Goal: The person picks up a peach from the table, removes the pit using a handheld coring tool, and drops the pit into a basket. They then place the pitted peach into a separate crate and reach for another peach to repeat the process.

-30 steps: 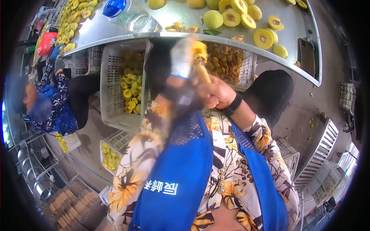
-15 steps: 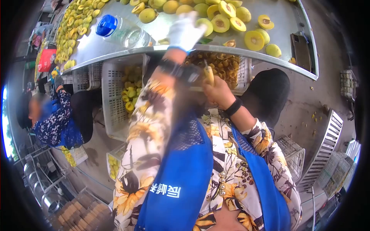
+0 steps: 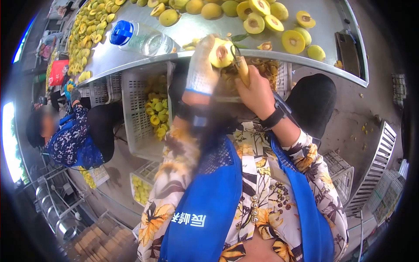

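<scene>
One halved fruit, cut face toward camera.

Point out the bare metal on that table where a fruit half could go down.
Bare table lies between the bottle and the halved fruit, and at the right end by the dark tray. Crowded: the far left strip of fruit pieces.

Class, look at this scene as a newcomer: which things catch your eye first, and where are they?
At centre top, the gloved left hand holds a halved yellow fruit while the bare right hand works a tool at it. Behind them, more halved fruit covers the metal table, beside a blue-capped bottle.
</scene>
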Demonstrator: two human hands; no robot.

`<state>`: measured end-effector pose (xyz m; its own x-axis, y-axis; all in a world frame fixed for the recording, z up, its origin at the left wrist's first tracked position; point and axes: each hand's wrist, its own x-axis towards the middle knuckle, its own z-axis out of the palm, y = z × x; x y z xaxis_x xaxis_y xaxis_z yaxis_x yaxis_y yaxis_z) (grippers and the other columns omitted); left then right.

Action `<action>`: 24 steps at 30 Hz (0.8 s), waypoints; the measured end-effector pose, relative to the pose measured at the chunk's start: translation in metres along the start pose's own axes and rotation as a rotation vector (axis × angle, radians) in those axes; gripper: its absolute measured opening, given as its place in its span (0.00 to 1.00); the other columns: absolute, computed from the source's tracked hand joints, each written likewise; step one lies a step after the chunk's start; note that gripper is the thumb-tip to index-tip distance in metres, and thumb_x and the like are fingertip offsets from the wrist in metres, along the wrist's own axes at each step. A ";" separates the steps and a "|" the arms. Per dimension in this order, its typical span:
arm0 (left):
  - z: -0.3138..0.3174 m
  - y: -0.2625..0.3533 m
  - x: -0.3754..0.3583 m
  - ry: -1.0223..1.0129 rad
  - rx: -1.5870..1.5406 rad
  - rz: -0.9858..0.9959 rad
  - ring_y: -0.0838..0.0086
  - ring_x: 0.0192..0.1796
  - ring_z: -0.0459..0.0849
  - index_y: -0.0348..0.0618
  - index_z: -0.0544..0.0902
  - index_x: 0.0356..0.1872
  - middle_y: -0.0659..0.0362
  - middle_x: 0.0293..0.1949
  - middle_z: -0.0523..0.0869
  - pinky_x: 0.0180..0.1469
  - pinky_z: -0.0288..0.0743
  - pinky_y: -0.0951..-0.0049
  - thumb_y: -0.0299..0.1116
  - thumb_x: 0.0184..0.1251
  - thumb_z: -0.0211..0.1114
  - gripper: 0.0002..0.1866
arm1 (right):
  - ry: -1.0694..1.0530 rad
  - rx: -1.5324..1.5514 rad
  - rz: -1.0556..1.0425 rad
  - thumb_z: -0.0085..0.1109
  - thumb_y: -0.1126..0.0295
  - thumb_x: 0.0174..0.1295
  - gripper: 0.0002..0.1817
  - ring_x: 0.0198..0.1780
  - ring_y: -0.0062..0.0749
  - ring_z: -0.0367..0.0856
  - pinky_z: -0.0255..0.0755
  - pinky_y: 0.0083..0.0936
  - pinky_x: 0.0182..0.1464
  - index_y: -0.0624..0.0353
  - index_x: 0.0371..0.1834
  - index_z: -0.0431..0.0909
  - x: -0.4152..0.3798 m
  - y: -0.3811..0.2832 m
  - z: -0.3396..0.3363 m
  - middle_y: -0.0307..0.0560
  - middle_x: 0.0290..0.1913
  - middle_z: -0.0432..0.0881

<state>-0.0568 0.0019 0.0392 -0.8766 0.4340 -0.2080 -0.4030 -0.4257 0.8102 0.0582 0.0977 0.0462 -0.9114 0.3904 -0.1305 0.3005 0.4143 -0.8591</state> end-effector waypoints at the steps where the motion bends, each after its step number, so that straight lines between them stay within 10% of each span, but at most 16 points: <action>1: -0.002 -0.002 -0.004 0.005 0.124 0.047 0.68 0.42 0.79 0.36 0.70 0.47 0.51 0.42 0.77 0.40 0.77 0.72 0.39 0.65 0.56 0.18 | -0.011 -0.003 0.030 0.56 0.65 0.54 0.16 0.35 0.63 0.75 0.69 0.44 0.35 0.61 0.42 0.68 0.002 0.003 0.006 0.66 0.28 0.77; 16: 0.024 -0.023 -0.023 0.053 0.205 0.247 0.74 0.31 0.79 0.36 0.76 0.38 0.55 0.31 0.81 0.35 0.74 0.77 0.39 0.65 0.56 0.14 | -0.080 -0.075 -0.020 0.49 0.71 0.56 0.14 0.29 0.65 0.75 0.67 0.51 0.31 0.68 0.41 0.60 -0.017 0.011 0.007 0.69 0.24 0.75; 24: 0.012 -0.009 -0.013 -0.045 0.189 -0.072 0.72 0.31 0.79 0.35 0.76 0.36 0.53 0.30 0.80 0.37 0.75 0.76 0.44 0.68 0.50 0.19 | -0.127 -0.046 -0.011 0.51 0.71 0.55 0.11 0.33 0.64 0.75 0.69 0.46 0.34 0.67 0.35 0.65 -0.011 0.017 0.010 0.69 0.27 0.76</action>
<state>-0.0383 0.0093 0.0411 -0.8330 0.4947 -0.2477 -0.4038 -0.2377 0.8834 0.0707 0.0923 0.0276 -0.9422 0.2791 -0.1855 0.3001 0.4565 -0.8376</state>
